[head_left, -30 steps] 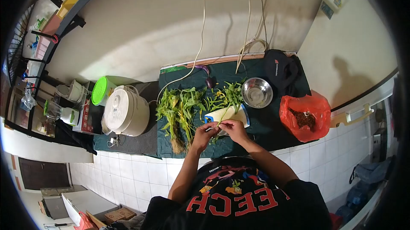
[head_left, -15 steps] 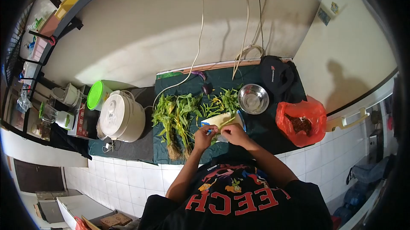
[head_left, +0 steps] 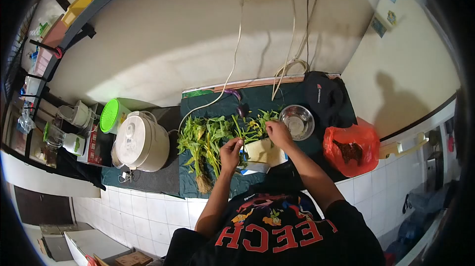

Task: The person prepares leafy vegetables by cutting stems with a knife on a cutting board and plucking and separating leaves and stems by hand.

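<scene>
My left hand point(head_left: 230, 155) is closed at the left edge of a pale cutting board point(head_left: 262, 152). A narrow blue piece point(head_left: 243, 155) shows beside its fingers, and green stalks point(head_left: 241, 128) lie just beyond the fingertips; what it grips is unclear. My right hand point(head_left: 279, 134) is closed over the board's far edge, beside picked green leaves point(head_left: 266, 116) and the steel bowl point(head_left: 297, 121); its fingertips are too small to show any held thing. Leafy greens with roots point(head_left: 202, 152) lie in bunches left of my left hand.
A purple eggplant point(head_left: 240, 110) lies behind the greens. On the right are a black cap point(head_left: 324, 98) and a red plastic bag point(head_left: 351, 150) with brown contents. A white rice cooker point(head_left: 143, 141) and green-lidded container point(head_left: 111, 116) stand left. A cord point(head_left: 232, 75) crosses the cloth.
My hands have moved apart: the right went up and right towards the leaves, the left slightly away from the board's middle. The green stalk above the board has gone from there. The view has tilted slightly.
</scene>
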The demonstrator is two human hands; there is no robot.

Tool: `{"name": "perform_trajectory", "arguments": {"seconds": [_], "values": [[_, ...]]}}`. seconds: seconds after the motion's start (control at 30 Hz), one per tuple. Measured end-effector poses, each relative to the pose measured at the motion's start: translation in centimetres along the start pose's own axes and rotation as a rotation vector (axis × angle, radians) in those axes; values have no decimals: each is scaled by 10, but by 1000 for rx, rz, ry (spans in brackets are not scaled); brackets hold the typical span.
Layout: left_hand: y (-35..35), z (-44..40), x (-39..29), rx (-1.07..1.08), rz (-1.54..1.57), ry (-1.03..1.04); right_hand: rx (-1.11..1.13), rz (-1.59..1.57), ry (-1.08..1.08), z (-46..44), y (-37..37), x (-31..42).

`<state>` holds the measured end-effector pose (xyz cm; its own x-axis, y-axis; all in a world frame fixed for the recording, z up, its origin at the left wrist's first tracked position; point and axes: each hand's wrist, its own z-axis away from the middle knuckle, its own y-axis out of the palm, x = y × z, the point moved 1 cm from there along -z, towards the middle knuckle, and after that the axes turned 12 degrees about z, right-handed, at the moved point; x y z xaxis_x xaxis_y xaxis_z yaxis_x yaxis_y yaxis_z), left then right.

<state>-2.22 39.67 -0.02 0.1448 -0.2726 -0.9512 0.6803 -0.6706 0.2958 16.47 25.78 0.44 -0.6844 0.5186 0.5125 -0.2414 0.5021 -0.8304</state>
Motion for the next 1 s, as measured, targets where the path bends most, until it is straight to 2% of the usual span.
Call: {"name": "perform_trajectory", "arguments": {"seconds": [0.1,0.17,0.23,0.37,0.5,0.63,0.7,0.8,0.83,0.9,0.93,0.97,1.0], "values": [[3,0,1,25,-42,-15,20,15,-72,15,8,8],[1,0,6,23,-61,-46,227,-433,-12,32,1,31],[1,1,11,29,-7,-59,285,-608,49,47,8,47],[7,5,6,53,-120,-73,216,-498,70,60,-2,63],[11,9,6,78,-187,-1,70,-603,132,66,9,65],[21,14,-9,154,-228,26,122,-426,102,65,-12,72],[23,15,-14,135,-418,77,103,-415,85,64,-10,70],[26,15,-16,168,-507,153,101,-383,85,61,-6,67],[22,14,-6,166,-506,155,118,-361,104,61,-4,66],[12,9,18,70,-197,-13,140,-357,121,62,7,56],[16,10,10,55,-139,74,161,-354,144,63,14,49],[16,10,3,55,-139,75,161,-354,143,63,19,41],[15,9,-4,43,0,30,76,-330,147,60,21,33]]}}
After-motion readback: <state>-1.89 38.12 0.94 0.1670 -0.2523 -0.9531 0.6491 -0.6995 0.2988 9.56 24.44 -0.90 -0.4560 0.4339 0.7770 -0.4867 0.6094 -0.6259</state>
